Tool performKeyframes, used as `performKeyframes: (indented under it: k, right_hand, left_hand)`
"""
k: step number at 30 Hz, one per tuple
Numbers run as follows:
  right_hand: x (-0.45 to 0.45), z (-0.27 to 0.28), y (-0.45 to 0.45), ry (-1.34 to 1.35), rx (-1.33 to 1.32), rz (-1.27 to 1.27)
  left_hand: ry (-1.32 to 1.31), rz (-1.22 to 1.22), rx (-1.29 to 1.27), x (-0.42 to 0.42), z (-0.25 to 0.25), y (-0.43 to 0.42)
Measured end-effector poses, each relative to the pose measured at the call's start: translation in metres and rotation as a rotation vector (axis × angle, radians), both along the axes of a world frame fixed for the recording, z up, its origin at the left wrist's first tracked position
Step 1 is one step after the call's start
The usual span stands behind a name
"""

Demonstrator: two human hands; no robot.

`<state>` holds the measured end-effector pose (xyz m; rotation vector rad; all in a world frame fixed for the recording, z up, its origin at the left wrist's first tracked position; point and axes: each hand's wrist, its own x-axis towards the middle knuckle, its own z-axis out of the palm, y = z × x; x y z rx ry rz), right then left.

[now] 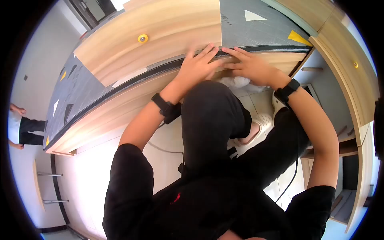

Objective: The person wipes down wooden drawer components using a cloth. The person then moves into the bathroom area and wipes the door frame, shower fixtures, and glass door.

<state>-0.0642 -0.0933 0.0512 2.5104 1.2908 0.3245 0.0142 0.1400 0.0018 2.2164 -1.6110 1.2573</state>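
My left hand lies with its fingers stretched and apart over the black edging of a grey patterned mattress. Some of its fingertips reach the near edge of a light wooden panel with a round yellow fitting. Close beside it, my right hand spreads its fingers over the same edging and the wooden bed rail. Neither hand has anything visible in its grip. Under my right hand hangs something white and soft, partly covered, whose kind I cannot make out.
On the right stands a wooden cabinet with open compartments. My bent knee is close to the bed rail. A white clog is on the tiled floor. At far left another person stands beyond the bed.
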Motion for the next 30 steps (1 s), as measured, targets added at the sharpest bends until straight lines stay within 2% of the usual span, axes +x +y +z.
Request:
performKeyframes:
  k: [3,5,7,8,9,10,11,13,15,16,18,20,21,24,27,30]
  right_hand:
    - [0.008,0.009,-0.008,-0.082,-0.029,-0.005]
    - [0.014,0.016,-0.010,0.099,0.378,-0.125]
    - [0.015,0.037,-0.015,0.044,0.459,-0.162]
    - [0.016,0.038,-0.021,0.102,0.485,-0.235]
    - [0.018,0.038,-0.030,0.161,0.514,-0.306]
    - [0.021,0.038,-0.038,0.172,0.558,-0.342]
    - [0.027,0.044,-0.050,0.107,0.502,-0.338]
    - [0.031,0.051,-0.070,0.045,0.459,-0.371]
    - [0.019,0.066,-0.078,0.230,0.455,-0.574]
    - [0.017,0.061,-0.085,0.219,0.473,-0.590]
    - [0.012,0.039,-0.098,-0.112,0.558,-0.620]
    - [0.000,0.021,-0.104,-0.192,0.673,-0.627]
    - [-0.012,0.019,-0.102,-0.265,0.780,-0.613]
    - [-0.040,0.009,-0.117,-0.319,0.860,-0.727]
    - [-0.044,-0.013,-0.145,-0.347,0.906,-0.755]
    - [-0.025,-0.029,-0.198,-0.460,0.935,-0.750]
  left_hand:
    - [-0.047,-0.189,-0.064,0.006,0.019,-0.016]
    - [0.258,-0.174,-0.082,0.004,0.029,-0.023]
    - [0.275,-0.128,-0.046,0.006,0.030,-0.024]
    - [0.302,-0.061,-0.007,0.009,0.029,-0.022]
    - [0.294,-0.097,0.039,0.015,0.029,-0.020]
    - [0.259,-0.110,-0.020,0.016,0.023,-0.015]
    - [0.220,-0.124,-0.094,0.016,0.018,-0.012]
    - [0.220,-0.129,-0.050,0.013,0.017,-0.006]
    - [0.201,-0.118,-0.023,0.016,0.024,-0.005]
    - [0.115,-0.105,0.020,0.017,0.026,-0.004]
    - [0.019,-0.118,0.073,0.019,0.029,-0.003]
    - [-0.016,0.034,0.209,0.023,0.029,0.000]
    - [-0.024,0.014,0.204,0.024,0.034,0.002]
    - [0.023,-0.038,0.206,0.027,0.044,0.001]
    - [-0.114,0.128,0.302,0.024,0.035,0.005]
    - [-0.242,0.225,0.427,0.020,0.051,-0.043]
